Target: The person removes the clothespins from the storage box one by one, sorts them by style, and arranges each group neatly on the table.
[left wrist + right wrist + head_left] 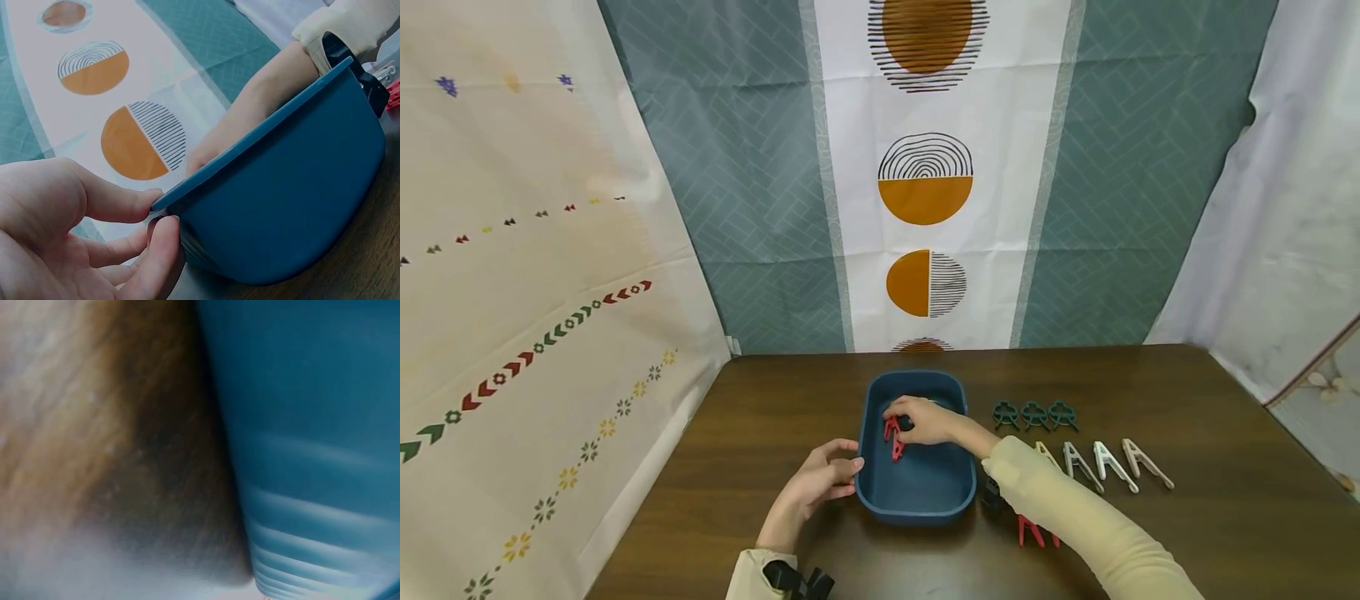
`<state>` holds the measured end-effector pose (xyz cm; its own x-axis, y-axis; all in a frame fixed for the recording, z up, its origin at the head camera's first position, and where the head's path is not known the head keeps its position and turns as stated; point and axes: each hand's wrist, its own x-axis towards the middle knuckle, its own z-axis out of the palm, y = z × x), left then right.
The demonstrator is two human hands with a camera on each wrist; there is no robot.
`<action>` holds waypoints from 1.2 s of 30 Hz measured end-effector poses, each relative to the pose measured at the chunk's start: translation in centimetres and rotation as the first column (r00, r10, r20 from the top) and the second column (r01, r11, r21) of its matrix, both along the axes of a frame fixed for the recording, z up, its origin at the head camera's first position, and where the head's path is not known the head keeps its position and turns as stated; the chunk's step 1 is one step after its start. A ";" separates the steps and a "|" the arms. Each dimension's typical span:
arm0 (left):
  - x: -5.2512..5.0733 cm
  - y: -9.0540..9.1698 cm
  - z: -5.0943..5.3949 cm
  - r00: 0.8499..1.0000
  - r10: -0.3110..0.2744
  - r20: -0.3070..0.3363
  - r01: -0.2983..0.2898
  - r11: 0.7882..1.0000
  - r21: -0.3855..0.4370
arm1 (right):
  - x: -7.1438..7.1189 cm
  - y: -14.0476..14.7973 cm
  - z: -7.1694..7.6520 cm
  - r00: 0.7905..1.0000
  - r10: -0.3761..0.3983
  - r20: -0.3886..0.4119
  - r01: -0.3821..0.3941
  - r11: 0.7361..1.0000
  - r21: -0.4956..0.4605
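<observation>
A blue plastic basin (917,508) stands on the table. My left hand (823,479) pinches its left rim between thumb and fingers, as the left wrist view shows at the basin's wall (281,187). My right hand (928,421) reaches down inside the basin, fingers bent, right at some red clothespins (897,450). Whether the fingertips pinch one is too small to tell. In the left wrist view the basin's rim hides the right fingers. The right wrist view shows only the basin's outer wall (312,456) and a blurred brown surface.
Right of the basin, several dark green clips (1033,415) form a row on the brown table (760,408). Nearer lies a row of pale clothespins (1112,465), partly behind the right sleeve (1075,517). More red clothespins (1028,531) show below that sleeve. Patterned cloths hang around the table.
</observation>
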<state>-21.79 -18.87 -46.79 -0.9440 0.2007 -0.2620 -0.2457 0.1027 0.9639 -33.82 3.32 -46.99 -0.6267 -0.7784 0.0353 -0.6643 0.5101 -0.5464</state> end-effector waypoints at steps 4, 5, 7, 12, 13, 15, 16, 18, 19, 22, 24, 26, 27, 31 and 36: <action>0.1 0.1 -0.2 1.000 -0.003 0.013 0.003 1.000 -0.001 | 0.0 0.2 -0.3 0.998 -0.020 0.061 0.021 1.000 -0.013; 0.1 0.1 -0.2 1.000 -0.005 0.012 0.005 1.000 -0.001 | 0.0 0.3 -0.2 0.997 -0.028 0.076 0.030 0.999 -0.026; 0.1 0.2 -0.1 1.000 -0.005 0.014 0.005 1.000 -0.001 | -0.1 0.4 -0.2 0.995 -0.042 0.088 0.047 0.997 -0.054; -0.1 0.4 -0.1 1.000 -0.007 0.015 0.006 1.000 0.006 | -0.1 0.6 0.3 0.991 -0.065 0.113 0.080 0.988 -0.130; -0.1 0.4 -0.1 1.000 -0.007 0.016 0.007 1.000 0.007 | -0.1 0.7 0.4 0.990 -0.069 0.121 0.086 0.986 -0.144; -0.2 0.4 -0.2 1.000 -0.008 0.016 0.008 1.000 0.010 | 0.0 0.8 0.7 0.989 -0.069 0.134 0.091 0.981 -0.169; -0.2 0.4 -0.3 1.000 -0.007 0.016 0.007 1.000 0.011 | 0.1 0.8 0.8 0.988 -0.062 0.138 0.088 0.979 -0.186; -0.2 0.3 -0.3 1.000 -0.004 0.017 0.004 1.000 0.011 | 0.2 0.9 1.2 0.989 -0.051 0.141 0.080 0.975 -0.207; -0.1 0.3 -0.3 1.000 -0.003 0.018 0.003 1.000 0.011 | 0.2 1.0 1.3 0.990 -0.043 0.135 0.072 0.973 -0.219; -0.2 0.2 -0.2 1.000 -0.002 0.015 0.002 1.000 0.011 | 0.4 1.2 1.9 0.993 -0.026 0.113 0.054 0.966 -0.254; -0.2 0.2 -0.2 1.000 -0.002 0.014 0.002 1.000 0.009 | 0.6 1.4 2.2 0.995 -0.025 0.098 0.050 0.963 -0.266; -0.2 0.2 -0.2 1.000 -0.001 0.014 0.001 1.000 0.007 | 0.9 1.6 2.5 0.996 -0.024 0.088 0.048 0.961 -0.273; -0.2 0.1 -0.2 1.000 0.001 0.015 -0.001 1.000 0.005 | 1.1 1.7 2.6 0.996 -0.024 0.084 0.046 0.961 -0.274; -0.3 0.0 -0.3 1.000 0.000 0.020 0.000 1.000 0.000 | 1.8 2.0 2.8 0.998 -0.014 0.062 0.031 0.957 -0.287; -0.3 -0.1 -0.4 1.000 -0.002 0.017 0.002 1.000 0.000 | 2.8 2.8 2.8 0.998 -0.021 0.057 0.037 0.955 -0.293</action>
